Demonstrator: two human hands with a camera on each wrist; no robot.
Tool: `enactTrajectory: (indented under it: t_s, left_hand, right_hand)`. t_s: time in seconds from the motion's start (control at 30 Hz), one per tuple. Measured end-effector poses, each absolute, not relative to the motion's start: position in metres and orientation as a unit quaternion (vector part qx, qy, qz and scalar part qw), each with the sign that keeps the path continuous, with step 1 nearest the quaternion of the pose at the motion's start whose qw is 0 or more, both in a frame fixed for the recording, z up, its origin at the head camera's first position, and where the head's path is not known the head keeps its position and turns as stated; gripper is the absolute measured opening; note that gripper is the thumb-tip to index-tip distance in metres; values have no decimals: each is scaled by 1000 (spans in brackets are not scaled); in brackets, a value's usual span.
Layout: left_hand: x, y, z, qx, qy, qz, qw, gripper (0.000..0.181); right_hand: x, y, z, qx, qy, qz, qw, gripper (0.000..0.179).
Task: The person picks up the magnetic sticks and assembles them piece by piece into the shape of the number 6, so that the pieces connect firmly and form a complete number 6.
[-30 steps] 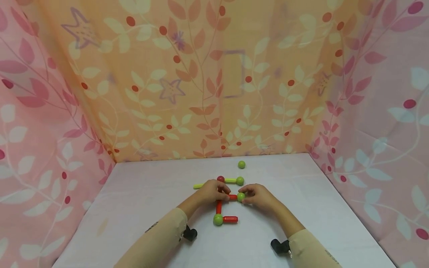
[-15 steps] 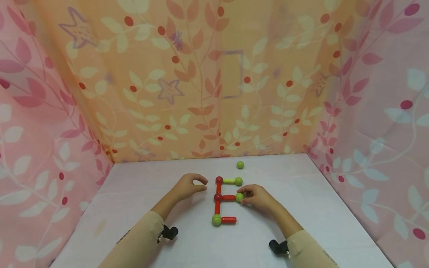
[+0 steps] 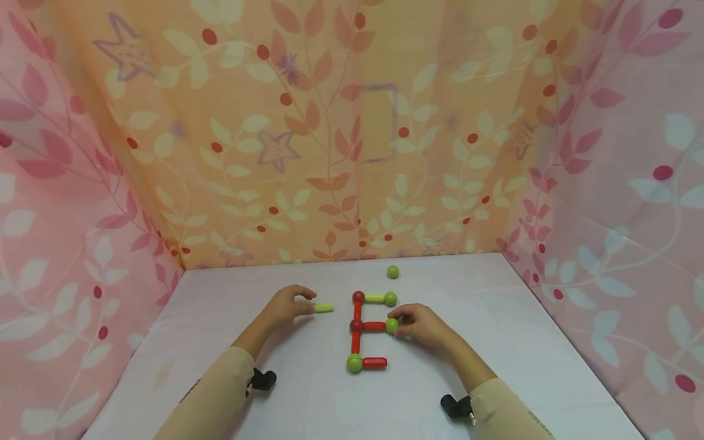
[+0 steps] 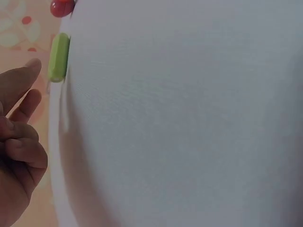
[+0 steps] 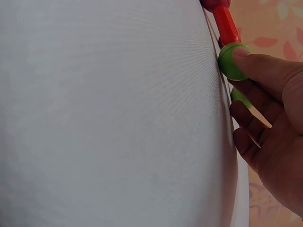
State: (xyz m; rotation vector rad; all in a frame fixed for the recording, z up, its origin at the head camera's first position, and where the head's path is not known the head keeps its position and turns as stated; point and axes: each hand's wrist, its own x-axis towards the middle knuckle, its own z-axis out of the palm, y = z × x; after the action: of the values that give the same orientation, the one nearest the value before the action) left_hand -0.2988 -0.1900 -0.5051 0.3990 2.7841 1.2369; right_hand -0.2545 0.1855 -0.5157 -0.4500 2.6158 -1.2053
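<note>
Red and green rods and balls form an E-like figure on the white table. Its spine has two red rods [image 3: 356,342], with red balls [image 3: 359,297] at the top and middle and a green ball [image 3: 354,363] at the bottom. My right hand [image 3: 423,324] pinches the green ball [image 5: 232,62] at the end of the middle red rod [image 5: 227,24] between thumb and finger. To the left, a loose green rod [image 3: 324,308] lies on the table. My left hand [image 3: 287,305] is just left of it, fingers loosely bent and holding nothing; the left wrist view shows a gap between fingertips and rod [image 4: 58,57].
A loose green ball [image 3: 393,272] lies near the back edge. The figure's top arm is a yellow-green rod [image 3: 375,299] ending in a green ball [image 3: 390,299]; the bottom arm is a bare red rod [image 3: 375,362]. Patterned cloth walls [image 3: 330,153] enclose the table.
My left hand has left the figure's middle and moved left, past the loose green rod. My right hand stays on the middle arm's green ball.
</note>
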Motion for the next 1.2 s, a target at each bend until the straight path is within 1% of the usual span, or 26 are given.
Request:
enactTrajectory:
  t_s: [0.27, 0.37, 0.5, 0.6, 0.87, 1.2]
  left_hand:
    - [-314, -190, -525, 142, 884, 439, 74, 39]
    - [-316, -187, -530, 144, 888, 431, 71, 37]
    - [-318, -183, -531, 136, 901, 408, 56, 29]
    - [-318, -181, -531, 127, 907, 397, 56, 24]
    - [-316, -177, -531, 127, 901, 410, 63, 23]
    - [-309, -177, -514, 113, 911, 394, 47, 16]
  right_hand:
    - [-252, 185, -514, -151, 887, -420, 118, 35]
    - [-250, 184, -513, -154, 885, -422, 119, 35]
    - [-250, 184, -512, -153, 885, -422, 120, 36]
    - [-251, 185, -513, -151, 887, -421, 120, 37]
    - [-252, 188, -514, -149, 886, -422, 122, 37]
    - [-252, 188, -514, -159, 885, -423, 113, 35]
